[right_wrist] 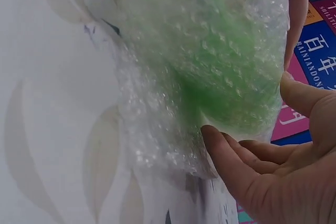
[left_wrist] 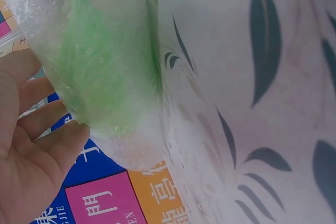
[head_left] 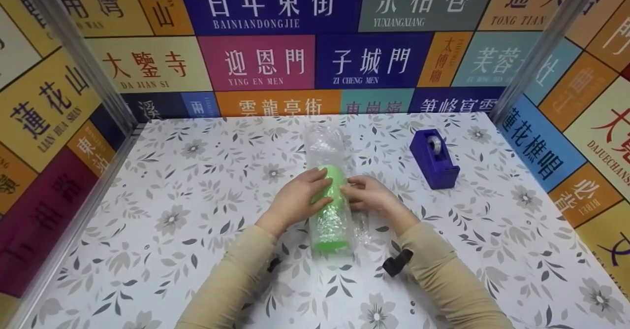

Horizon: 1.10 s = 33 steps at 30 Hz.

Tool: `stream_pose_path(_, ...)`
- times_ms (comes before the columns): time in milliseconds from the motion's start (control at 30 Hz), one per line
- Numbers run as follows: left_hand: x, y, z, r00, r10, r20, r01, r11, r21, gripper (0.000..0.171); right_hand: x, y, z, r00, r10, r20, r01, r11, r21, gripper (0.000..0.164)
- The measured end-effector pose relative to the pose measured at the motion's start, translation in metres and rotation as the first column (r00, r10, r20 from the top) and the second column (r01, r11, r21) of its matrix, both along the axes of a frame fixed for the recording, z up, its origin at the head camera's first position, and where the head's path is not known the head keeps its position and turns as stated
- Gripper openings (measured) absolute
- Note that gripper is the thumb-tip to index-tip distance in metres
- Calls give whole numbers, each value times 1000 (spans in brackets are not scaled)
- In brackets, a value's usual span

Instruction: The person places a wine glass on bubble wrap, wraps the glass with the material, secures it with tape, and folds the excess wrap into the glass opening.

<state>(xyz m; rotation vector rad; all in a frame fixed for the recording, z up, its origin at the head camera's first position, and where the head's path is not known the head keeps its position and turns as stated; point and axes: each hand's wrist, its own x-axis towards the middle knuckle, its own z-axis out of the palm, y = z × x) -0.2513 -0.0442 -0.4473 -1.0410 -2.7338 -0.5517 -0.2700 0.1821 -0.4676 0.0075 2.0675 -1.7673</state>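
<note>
A bright green cylinder lies lengthwise on the table, covered by clear bubble wrap that extends past its far end. My left hand rests along the cylinder's left side, fingers extended and touching the wrap. From the right, my right hand holds the wrap against the cylinder. In the right wrist view, the thumb lies on the wrapped side and the curled fingers reach the edge of the bubble wrap. The left wrist view has the left fingers beside the wrapped green surface.
A purple tape dispenser with a roll of clear tape stands on the table to the right of the hands. Part of the bubble wrap spreads right of the cylinder. Panels with printed signs enclose the floral-patterned table.
</note>
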Motion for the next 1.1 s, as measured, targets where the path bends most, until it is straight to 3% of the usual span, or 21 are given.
stream_pose_path(333, 1, 0, -1, 1000, 6, -3, -6, 1000, -18, 51, -8, 27, 3, 988, -73, -138, 97, 979, 180, 56)
stream_pose_path(467, 1, -1, -1, 1000, -13, -13, 13, 1000, 4, 49, -11, 31, 0, 989, -105, -106, 126, 968, 217, 57)
stream_pose_path(600, 1, -2, -1, 1000, -24, -17, 25, 1000, 15, 47, -11, 32, -1, 991, -135, -21, 137, 962, 237, 61)
stream_pose_path(900, 1, -2, 0, 1000, -22, 3, 22, 1000, 13, 49, -17, 32, -3, 974, -137, 182, 133, 991, 32, 54)
stream_pose_path(1100, 1, -1, 0, 1000, -10, 23, 10, 1000, 7, 50, -19, 30, -9, 966, -101, 236, 119, 991, -62, 52)
